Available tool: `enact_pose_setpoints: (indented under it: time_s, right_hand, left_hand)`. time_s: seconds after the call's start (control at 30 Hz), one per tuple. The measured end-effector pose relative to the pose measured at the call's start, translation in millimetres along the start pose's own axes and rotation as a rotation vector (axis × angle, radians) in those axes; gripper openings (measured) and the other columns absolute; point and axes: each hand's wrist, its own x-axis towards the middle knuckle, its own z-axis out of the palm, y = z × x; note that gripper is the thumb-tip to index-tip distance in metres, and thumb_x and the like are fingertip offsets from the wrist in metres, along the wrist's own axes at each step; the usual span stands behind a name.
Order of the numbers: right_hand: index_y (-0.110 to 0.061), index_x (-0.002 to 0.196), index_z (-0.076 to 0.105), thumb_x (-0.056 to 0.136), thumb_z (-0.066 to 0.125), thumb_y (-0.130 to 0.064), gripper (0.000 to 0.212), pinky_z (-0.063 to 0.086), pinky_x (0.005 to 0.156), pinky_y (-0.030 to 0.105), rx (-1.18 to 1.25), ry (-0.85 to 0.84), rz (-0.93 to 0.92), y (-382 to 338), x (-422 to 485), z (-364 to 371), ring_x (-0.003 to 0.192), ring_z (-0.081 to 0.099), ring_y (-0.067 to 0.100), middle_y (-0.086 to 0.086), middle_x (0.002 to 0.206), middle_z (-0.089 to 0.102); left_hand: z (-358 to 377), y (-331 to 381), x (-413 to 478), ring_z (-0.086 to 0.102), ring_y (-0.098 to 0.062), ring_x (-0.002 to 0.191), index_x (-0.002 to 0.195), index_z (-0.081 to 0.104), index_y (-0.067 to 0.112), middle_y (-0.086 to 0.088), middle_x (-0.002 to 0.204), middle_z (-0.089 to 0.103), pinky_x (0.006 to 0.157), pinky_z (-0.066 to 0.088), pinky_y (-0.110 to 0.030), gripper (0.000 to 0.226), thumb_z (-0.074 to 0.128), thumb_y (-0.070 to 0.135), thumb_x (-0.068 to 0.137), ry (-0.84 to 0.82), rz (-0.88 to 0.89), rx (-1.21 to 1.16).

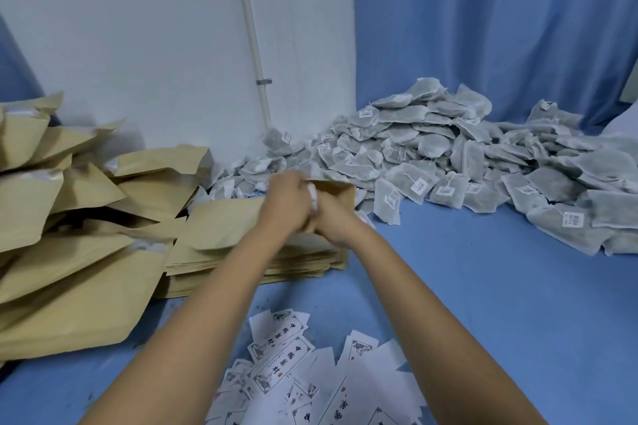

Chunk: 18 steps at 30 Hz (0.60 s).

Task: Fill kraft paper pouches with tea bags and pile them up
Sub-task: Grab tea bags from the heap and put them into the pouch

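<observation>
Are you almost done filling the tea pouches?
Not nearly. Done: a pile of filled pouches on the left. In hand: left grip and right grip hold one pouch. Left: a big heap of tea bags and a stack of flat pouches.

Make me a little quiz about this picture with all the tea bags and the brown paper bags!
1. True or false: the heap of tea bags lies to the left of the hands.
2. Pick one: what do the left hand and the right hand hold between them? A) a kraft pouch B) a pair of scissors C) a cup
3. Fill the gap: the printed cards lie on a cover coloured ____.

Key: 1 false, the heap is on the right. 2 A. 3 blue.
</observation>
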Motion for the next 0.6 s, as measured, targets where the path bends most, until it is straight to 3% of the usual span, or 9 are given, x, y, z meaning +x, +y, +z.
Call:
enact_pose_setpoints:
  time_s: [0.1,0.2,0.23,0.3,0.37,0.43,0.47,0.53,0.6]
  right_hand:
    - [0.018,0.131,0.035,0.099,0.026,0.005,0.036,0.045,0.058,0.005,0.014,-0.025,0.122,-4,-6,14,0.123,0.046,0.033,0.033,0.139,0.040]
    - [0.017,0.135,0.029,0.099,0.030,0.005,0.038,0.036,0.099,0.025,-0.021,-0.129,0.096,0,1,16,0.135,0.034,0.038,0.031,0.144,0.032]
    - [0.014,0.136,0.029,0.097,0.034,0.006,0.040,0.030,0.102,0.025,0.028,-0.146,0.068,-1,9,15,0.134,0.036,0.033,0.027,0.144,0.034]
    - [0.000,0.126,0.052,0.089,0.049,0.006,0.037,0.044,0.081,0.016,0.251,0.070,-0.144,-3,12,6,0.101,0.059,0.011,0.018,0.117,0.061]
    - [-0.022,0.095,0.064,0.083,0.053,-0.005,0.024,0.046,0.056,0.017,0.459,0.487,-0.112,17,9,-7,0.062,0.060,0.002,-0.003,0.079,0.067]
    - [-0.022,0.091,0.060,0.081,0.051,-0.005,0.022,0.043,0.060,0.024,0.347,0.767,0.137,59,3,-14,0.068,0.059,0.010,-0.002,0.084,0.064]
    - [-0.018,0.101,0.060,0.081,0.053,-0.003,0.027,0.044,0.070,0.025,0.216,0.652,0.286,80,1,-12,0.082,0.059,0.015,0.005,0.100,0.063]
    - [-0.014,0.130,0.051,0.079,0.062,-0.005,0.052,0.044,0.095,0.034,0.046,0.188,0.447,114,-1,1,0.113,0.052,0.027,0.014,0.128,0.051]
    - [-0.022,0.139,0.043,0.078,0.069,-0.017,0.066,0.039,0.102,0.041,-0.066,-0.022,0.457,129,-6,13,0.124,0.044,0.031,0.011,0.133,0.049]
  left_hand:
    - [27,20,-22,0.058,-0.023,0.112,0.109,0.069,0.005,-0.014,0.115,0.067,0.087,0.035,-0.011,0.033,0.044,-0.001,0.090,-0.195,0.138,-0.072]
    - [18,10,-8,0.059,-0.027,0.108,0.107,0.070,0.004,-0.016,0.112,0.067,0.094,0.040,-0.023,0.034,0.041,-0.002,0.089,-0.082,0.113,-0.015]
    - [10,2,2,0.061,-0.029,0.104,0.104,0.070,0.001,-0.019,0.108,0.067,0.094,0.045,-0.030,0.035,0.039,-0.003,0.087,-0.019,0.083,0.019]
    - [-5,-11,18,0.062,-0.033,0.092,0.098,0.068,-0.002,-0.022,0.100,0.066,0.084,0.051,-0.039,0.033,0.037,-0.003,0.086,0.070,0.020,0.094]
    - [-10,-17,27,0.061,-0.033,0.082,0.094,0.067,-0.003,-0.023,0.097,0.065,0.073,0.051,-0.035,0.031,0.037,-0.001,0.088,0.137,-0.016,0.132]
    - [-6,-18,30,0.061,-0.033,0.084,0.095,0.067,-0.002,-0.022,0.099,0.065,0.071,0.047,-0.031,0.031,0.037,-0.001,0.089,0.180,-0.030,0.122]
    - [-4,-18,30,0.060,-0.034,0.090,0.098,0.067,-0.002,-0.022,0.102,0.064,0.075,0.047,-0.032,0.032,0.036,-0.001,0.089,0.183,-0.034,0.116]
    - [3,-18,31,0.060,-0.035,0.096,0.103,0.066,-0.002,-0.023,0.103,0.063,0.080,0.047,-0.034,0.033,0.036,0.000,0.090,0.163,-0.042,0.113]
    - [10,-19,30,0.060,-0.035,0.097,0.106,0.065,-0.001,-0.022,0.101,0.064,0.081,0.048,-0.036,0.035,0.035,0.000,0.089,0.125,-0.050,0.106]
